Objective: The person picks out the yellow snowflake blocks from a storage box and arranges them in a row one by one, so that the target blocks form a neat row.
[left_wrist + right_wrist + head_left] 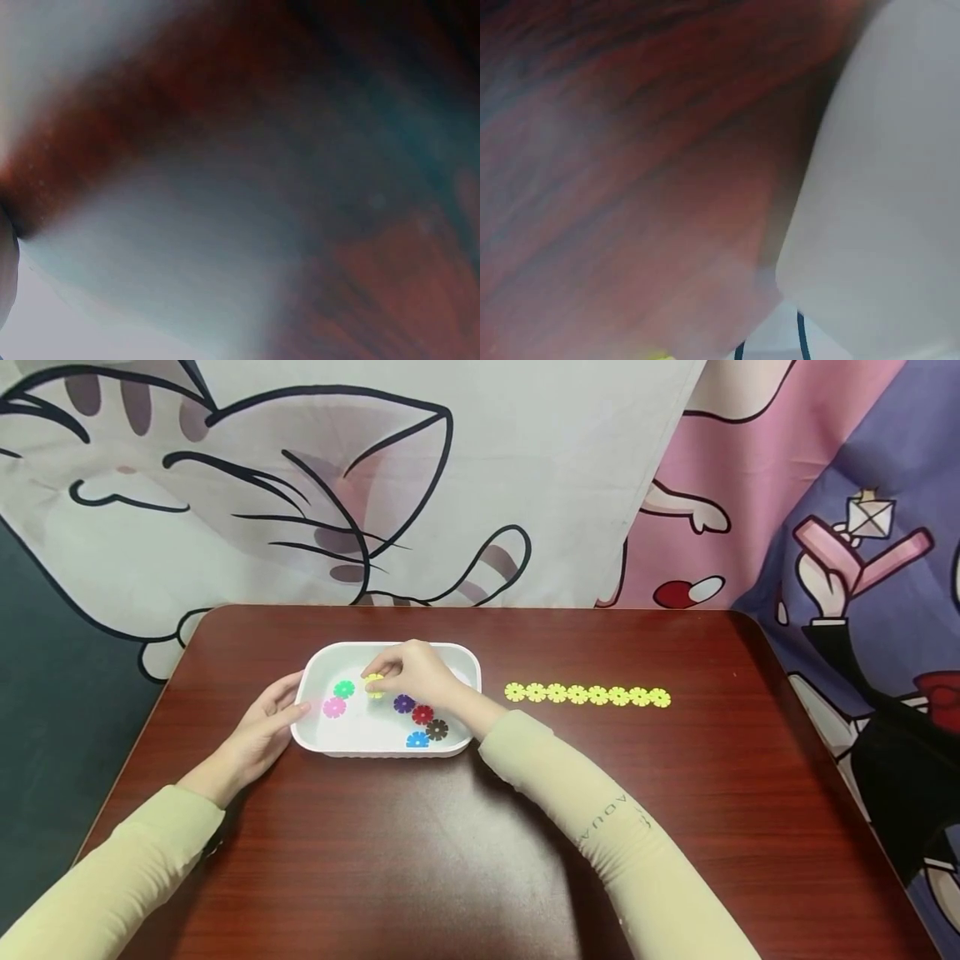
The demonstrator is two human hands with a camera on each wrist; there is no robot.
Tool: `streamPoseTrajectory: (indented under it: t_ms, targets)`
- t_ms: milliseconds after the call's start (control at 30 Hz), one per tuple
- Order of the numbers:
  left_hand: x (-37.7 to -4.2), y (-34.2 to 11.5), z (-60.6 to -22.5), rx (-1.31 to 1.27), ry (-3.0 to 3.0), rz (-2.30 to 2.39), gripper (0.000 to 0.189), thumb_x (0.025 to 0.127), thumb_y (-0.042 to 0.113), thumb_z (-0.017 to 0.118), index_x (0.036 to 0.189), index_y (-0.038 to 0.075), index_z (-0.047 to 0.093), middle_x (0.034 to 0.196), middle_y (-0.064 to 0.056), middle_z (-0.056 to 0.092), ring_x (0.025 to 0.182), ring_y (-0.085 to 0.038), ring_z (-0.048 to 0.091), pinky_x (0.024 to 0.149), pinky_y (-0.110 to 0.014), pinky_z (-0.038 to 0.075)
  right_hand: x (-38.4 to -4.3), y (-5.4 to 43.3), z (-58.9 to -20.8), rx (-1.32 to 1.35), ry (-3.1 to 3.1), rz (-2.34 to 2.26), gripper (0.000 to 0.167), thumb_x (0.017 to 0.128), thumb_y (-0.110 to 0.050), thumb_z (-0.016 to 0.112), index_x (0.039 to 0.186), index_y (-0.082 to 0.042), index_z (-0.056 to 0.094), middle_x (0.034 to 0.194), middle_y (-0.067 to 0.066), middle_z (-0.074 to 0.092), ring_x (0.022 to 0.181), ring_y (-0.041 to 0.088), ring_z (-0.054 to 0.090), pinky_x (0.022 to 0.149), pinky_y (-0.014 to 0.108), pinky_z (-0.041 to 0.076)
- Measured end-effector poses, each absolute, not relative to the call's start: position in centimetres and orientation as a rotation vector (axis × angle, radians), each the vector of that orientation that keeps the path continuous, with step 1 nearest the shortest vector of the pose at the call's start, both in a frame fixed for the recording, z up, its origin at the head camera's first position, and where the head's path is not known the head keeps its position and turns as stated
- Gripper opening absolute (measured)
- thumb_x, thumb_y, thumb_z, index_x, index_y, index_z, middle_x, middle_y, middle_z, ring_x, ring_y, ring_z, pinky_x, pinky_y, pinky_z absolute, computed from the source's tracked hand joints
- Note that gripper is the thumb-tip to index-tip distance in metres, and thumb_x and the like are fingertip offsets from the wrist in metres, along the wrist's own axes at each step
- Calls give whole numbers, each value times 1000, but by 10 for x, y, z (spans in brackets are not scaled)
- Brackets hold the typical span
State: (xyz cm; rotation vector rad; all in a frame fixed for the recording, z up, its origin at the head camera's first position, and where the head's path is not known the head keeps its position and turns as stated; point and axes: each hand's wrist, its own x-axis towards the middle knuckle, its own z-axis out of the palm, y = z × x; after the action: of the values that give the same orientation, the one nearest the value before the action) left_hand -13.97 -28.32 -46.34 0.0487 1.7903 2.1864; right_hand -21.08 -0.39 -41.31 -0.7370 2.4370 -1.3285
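A white tray (352, 737) stands on the table, and my left hand (258, 733) grips its left end with the thumb on the rim. Over the tray, my right hand (423, 675) pinches a yellow flower-shaped plastic disc (376, 695) between thumb and fingers. Beside it in the tray are a green disc (344, 688) and a pink disc (333, 707). Nearer the tray's right end are purple (404, 703), red (422, 715), brown (437, 730) and blue (417, 739) discs. In the right wrist view the pale tray wall (877, 202) fills the right side; the left wrist view is blurred.
Right of the tray, several yellow discs (587, 695) form a straight row on the brown wooden table (675, 802). Behind the table's far edge hangs a cloth (555, 485) printed with a cartoon cat, with a pink and blue printed cloth (750, 510) to its right.
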Motion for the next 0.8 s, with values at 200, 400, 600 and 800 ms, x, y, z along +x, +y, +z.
streamPoseTrajectory:
  t_ms: [200, 400, 600, 800]
  targets:
    - [-139, -283, -463, 60, 1785, 2196, 42, 108, 3, 56, 142, 25, 48, 139, 18, 55, 124, 6, 57, 98, -12, 53, -211, 16, -401, -682, 2443, -1432, 18, 90, -18, 87, 107, -11, 84, 97, 3, 82, 72, 6, 58, 65, 15, 46]
    - [-139, -282, -465, 79, 1778, 2204, 41, 108, 1, 55, 141, 26, 49, 138, 19, 58, 124, 5, 58, 97, -13, 54, -211, 42, -391, -599, 2430, -1555, 14, 91, -16, 86, 104, -9, 84, 92, 5, 81, 72, 7, 64, 68, 17, 51]
    - [-139, -282, -465, 90, 1763, 2220, 42, 107, 1, 55, 141, 25, 50, 138, 17, 59, 123, 4, 59, 96, -14, 55, -212, 73, -385, -511, 2472, -1623, 12, 93, -15, 84, 102, -9, 85, 95, 7, 82, 75, 8, 69, 71, 20, 56]
    - [-139, -282, -464, 85, 1749, 2227, 42, 107, 0, 55, 141, 24, 50, 138, 17, 60, 123, 4, 59, 95, -14, 56, -214, 108, -382, -421, 2532, -1626, 15, 94, -15, 82, 106, -6, 84, 103, 11, 82, 78, 6, 72, 71, 20, 57]
